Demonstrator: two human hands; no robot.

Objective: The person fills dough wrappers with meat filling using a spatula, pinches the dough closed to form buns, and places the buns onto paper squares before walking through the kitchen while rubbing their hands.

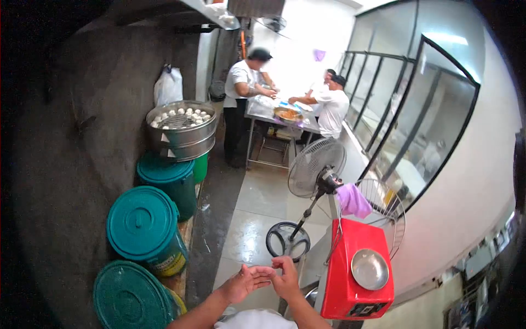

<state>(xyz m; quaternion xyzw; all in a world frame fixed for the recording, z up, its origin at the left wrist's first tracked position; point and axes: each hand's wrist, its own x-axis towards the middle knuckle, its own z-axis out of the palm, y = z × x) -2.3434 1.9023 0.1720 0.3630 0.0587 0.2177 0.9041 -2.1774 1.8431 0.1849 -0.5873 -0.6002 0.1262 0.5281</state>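
Both hands are raised in front of my white-clothed torso (255, 319), low in the head view. My left hand (249, 283) is open, its fingers stretched toward the right and nothing visible in them. Touching or nearly touching its fingertips is my right hand (285, 278), with bent fingers that stand apart; I see nothing held there either. Closest to the right hand is a red machine (350, 249) with a round metal bowl (370, 269) on top. Just beyond the hands stands the round base (288, 241) of a pedestal fan (318, 167).
Green lidded bins (143, 223) line the left wall. A metal steamer (189, 140) there holds several white buns. Farther back, co-workers (241, 82) stand around a metal table (263, 111) with a pan of orange food (288, 114). A purple cloth (354, 200) hangs by the wire fan guard (395, 219).
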